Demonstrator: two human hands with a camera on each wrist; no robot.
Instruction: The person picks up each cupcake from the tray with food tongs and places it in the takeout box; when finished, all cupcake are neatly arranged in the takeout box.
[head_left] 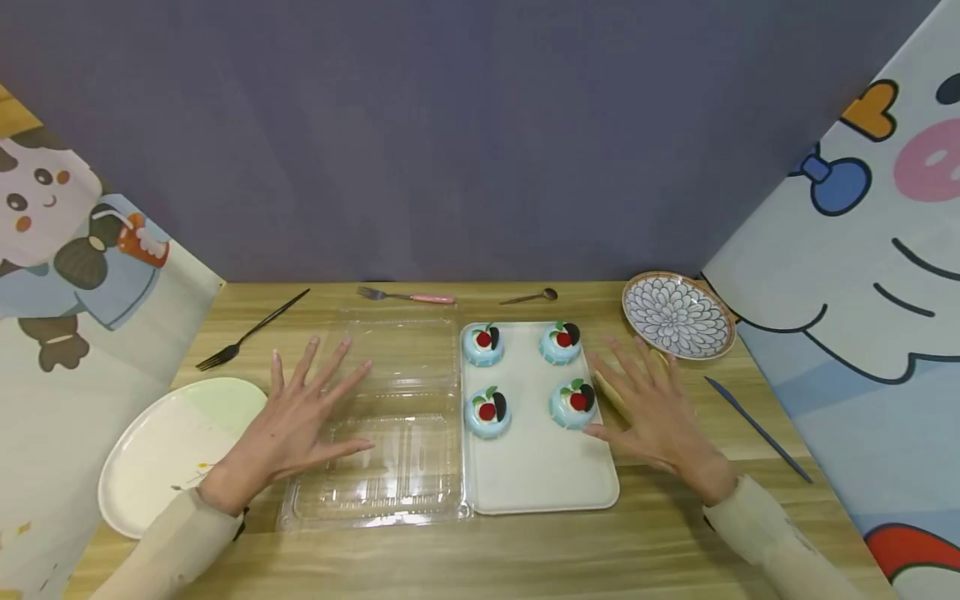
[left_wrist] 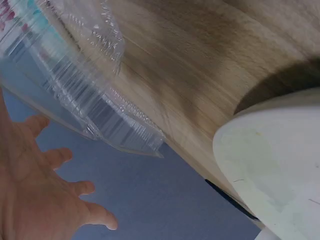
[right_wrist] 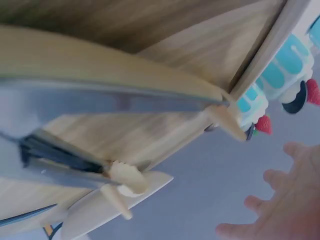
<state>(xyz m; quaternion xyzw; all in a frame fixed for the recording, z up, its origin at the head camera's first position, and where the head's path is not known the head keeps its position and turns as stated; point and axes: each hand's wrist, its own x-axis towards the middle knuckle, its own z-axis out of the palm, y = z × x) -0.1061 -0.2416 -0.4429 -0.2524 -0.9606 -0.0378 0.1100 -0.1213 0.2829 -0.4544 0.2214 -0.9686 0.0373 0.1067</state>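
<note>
My left hand [head_left: 296, 425] is spread with straight fingers over the left side of an opened clear plastic clamshell box [head_left: 390, 450]; in the left wrist view the box [left_wrist: 100, 110] tilts across the upper left. To the right of the box lies a white rectangular tray [head_left: 540, 475] with several blue cupcakes [head_left: 487, 417], each topped with a red berry, a green leaf and a dark cookie. My right hand [head_left: 652, 408], fingers also spread, has its thumb beside the nearer right cupcake. Under it is a long pale-yellow and grey tong-like tool [right_wrist: 125, 82], mostly hidden in the head view.
On the left are an oval plate [head_left: 135, 467] and a black fork [head_left: 258, 329]. A pink-handled fork [head_left: 405, 296] and a small spoon [head_left: 532, 296] lie along the back. A petal-patterned dish [head_left: 678, 317] and a blue knife [head_left: 757, 429] are at the right. Walls [head_left: 465, 142] enclose the table.
</note>
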